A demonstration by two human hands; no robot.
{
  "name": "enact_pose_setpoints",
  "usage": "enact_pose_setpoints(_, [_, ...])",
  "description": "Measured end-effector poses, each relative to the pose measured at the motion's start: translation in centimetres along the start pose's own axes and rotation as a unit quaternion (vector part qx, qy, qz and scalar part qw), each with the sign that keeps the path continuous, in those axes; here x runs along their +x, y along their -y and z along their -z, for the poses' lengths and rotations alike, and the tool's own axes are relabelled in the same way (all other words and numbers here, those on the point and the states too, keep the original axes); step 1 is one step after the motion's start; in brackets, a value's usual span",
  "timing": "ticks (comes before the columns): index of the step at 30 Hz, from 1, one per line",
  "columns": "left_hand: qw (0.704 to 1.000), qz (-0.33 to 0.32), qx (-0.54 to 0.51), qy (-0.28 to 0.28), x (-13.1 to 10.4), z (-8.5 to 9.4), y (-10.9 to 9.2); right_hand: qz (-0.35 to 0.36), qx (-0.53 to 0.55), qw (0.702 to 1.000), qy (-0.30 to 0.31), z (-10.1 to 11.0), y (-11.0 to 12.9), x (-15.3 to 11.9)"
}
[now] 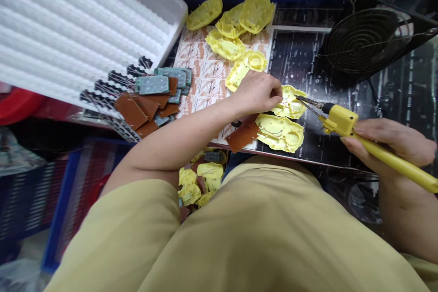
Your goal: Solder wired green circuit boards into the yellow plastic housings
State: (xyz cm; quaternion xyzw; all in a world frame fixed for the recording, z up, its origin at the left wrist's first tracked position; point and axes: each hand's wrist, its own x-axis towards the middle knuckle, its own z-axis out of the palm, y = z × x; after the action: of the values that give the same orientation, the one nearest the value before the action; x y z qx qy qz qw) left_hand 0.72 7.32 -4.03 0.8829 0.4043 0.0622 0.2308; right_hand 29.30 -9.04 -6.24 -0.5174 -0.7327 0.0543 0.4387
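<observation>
My right hand (386,143) is closed around a yellow soldering tool (342,121). The tool's dark metal tip reaches the right part of a yellow plastic shell (290,102). At that shell's left edge is my left hand (258,93), its fingers pinched together; whatever is between them is too small to name. A second yellow shell (280,133) with thin wires lies just below, nearer my body. Beside it are brown boards (242,137), partly under my left wrist. Another shell (244,68) sits behind my left hand.
Several yellow shells (256,13) lie at the back. Green and brown boards (153,86) are piled left, by a white foam tray (137,4) with black parts. A black fan (362,41) stands back right. More yellow parts (208,171) sit below the bench edge.
</observation>
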Motion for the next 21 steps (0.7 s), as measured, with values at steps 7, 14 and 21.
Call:
enact_pose_setpoints(7, [0.999,0.025,0.024,0.022,0.0,-0.2,-1.2,0.065,-0.094,0.987,-0.111,-1.7,-0.1,-1.1])
enact_pose_setpoints(14, [0.993,0.055,0.060,-0.084,-1.6,1.5,1.6,0.158,-0.106,0.982,0.005,-2.5,1.5,1.2])
enact_pose_setpoints(21, [0.987,0.072,0.144,-0.003,0.2,3.3,2.8,0.140,-0.127,0.980,0.069,-4.7,0.1,2.9])
